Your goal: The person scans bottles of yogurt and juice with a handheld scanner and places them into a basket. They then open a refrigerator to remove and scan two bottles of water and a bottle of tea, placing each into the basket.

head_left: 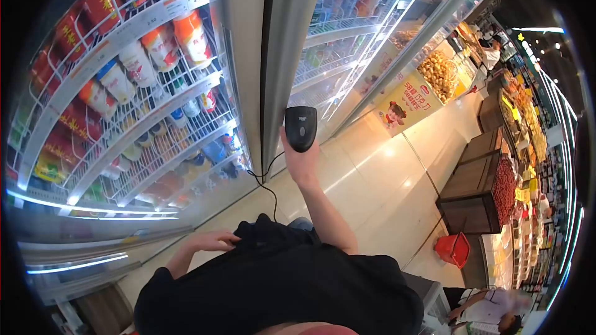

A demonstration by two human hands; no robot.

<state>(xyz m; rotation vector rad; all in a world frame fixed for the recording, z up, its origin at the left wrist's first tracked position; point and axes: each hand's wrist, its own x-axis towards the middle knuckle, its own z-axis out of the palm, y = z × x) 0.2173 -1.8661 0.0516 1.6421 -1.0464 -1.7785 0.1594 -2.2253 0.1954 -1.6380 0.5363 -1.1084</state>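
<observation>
A black handheld barcode scanner (301, 129) is in my right hand (300, 160), stretched out in front of me. My fingers are wrapped round it and partly hidden beneath it. From it a thin black cable (274, 193) hangs in a loop toward my waist. My left hand (215, 240) rests near my waist, its fingers fairly straight and their tips touching my black shirt (267, 285). Just beyond the scanner stands the grey metal door frame (282, 68) of a glass-fronted fridge.
Fridge shelves (124, 31) with bottles and cans fill the left. A printed promotion stand (397, 111) of wrapped goods is ahead. Wooden bins (475, 186) and a red bucket (452, 249) line the right. Another person (487, 307) is at the lower right; tiled floor (385, 180) lies between.
</observation>
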